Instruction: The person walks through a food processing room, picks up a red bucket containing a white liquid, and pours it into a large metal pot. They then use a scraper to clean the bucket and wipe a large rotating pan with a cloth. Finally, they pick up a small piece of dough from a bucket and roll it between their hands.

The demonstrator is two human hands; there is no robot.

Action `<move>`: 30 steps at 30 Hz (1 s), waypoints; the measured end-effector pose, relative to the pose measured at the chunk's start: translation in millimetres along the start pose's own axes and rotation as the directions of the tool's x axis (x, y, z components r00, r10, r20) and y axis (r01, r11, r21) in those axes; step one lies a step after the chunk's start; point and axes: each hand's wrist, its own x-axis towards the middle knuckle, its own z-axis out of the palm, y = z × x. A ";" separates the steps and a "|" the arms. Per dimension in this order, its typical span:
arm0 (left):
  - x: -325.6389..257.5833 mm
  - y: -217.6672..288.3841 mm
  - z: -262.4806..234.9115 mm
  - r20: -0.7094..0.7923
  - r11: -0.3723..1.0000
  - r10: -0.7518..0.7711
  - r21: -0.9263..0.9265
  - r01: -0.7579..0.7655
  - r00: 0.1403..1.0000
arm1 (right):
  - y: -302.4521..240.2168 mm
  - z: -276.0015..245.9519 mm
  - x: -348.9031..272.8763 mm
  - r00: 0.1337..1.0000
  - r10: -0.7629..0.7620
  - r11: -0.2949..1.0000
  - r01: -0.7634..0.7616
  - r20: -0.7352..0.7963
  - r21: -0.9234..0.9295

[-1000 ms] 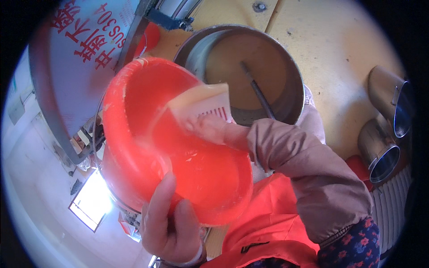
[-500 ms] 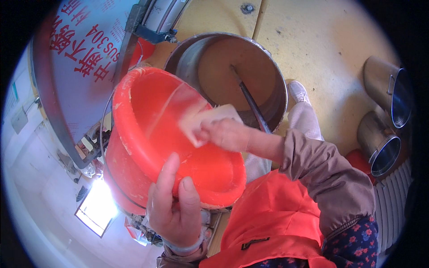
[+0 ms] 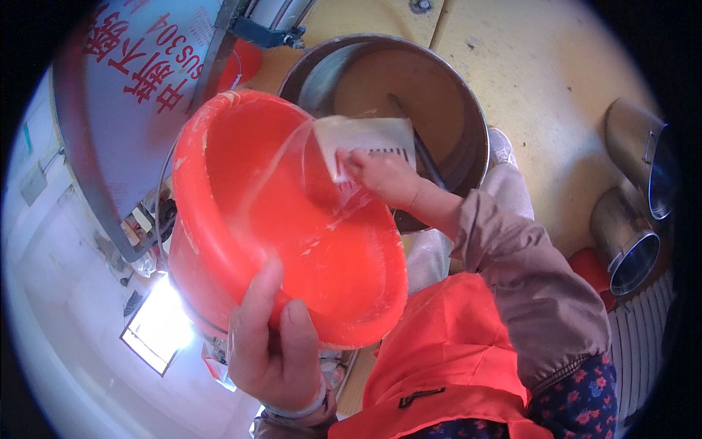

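Observation:
My left hand [image 3: 274, 351] grips the near rim of a large red plastic bucket [image 3: 208, 219], tilted with its mouth toward me and the right. Smears of pale residue mark the bucket's rim and inner wall. Pinched in my right hand [image 3: 391, 177] is a flat whitish scraper [image 3: 373, 134] with dark marks along it, over the bucket's far right rim. Whether the scraper touches the rim is unclear. Just beyond stands a wide metal pot [image 3: 479, 121] holding brownish liquid, with a dark rod [image 3: 430, 161] leaning in it.
Two metal pots, one nearer [image 3: 614, 227] and one farther [image 3: 635, 143], lie at the right on the yellowish floor [image 3: 541, 88], beside a red container [image 3: 589, 271]. To the left is a film-covered metal panel [image 3: 139, 139]. My shoe [image 3: 502, 146] is next to the wide pot.
My right hand has moved the scraper up and right, from inside the bucket toward its far rim. My left hand keeps hold of the bucket, which has shifted slightly.

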 end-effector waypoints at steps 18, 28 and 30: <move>-23.6 -24.0 -9.8 -0.295 0.981 -0.173 -0.136 0.138 0.940 | -133.7 183.8 8.4 0.484 -0.617 0.774 0.515 0.621 0.368; -16.2 -50.7 -47.5 0.250 0.629 0.422 0.611 -0.480 0.871 | -100.5 239.0 69.3 0.654 -0.503 0.838 0.528 0.566 0.135; -13.8 -47.8 -49.1 0.269 0.605 0.377 0.653 -0.456 0.886 | -98.4 230.9 79.8 0.688 -0.495 0.850 0.511 0.531 0.129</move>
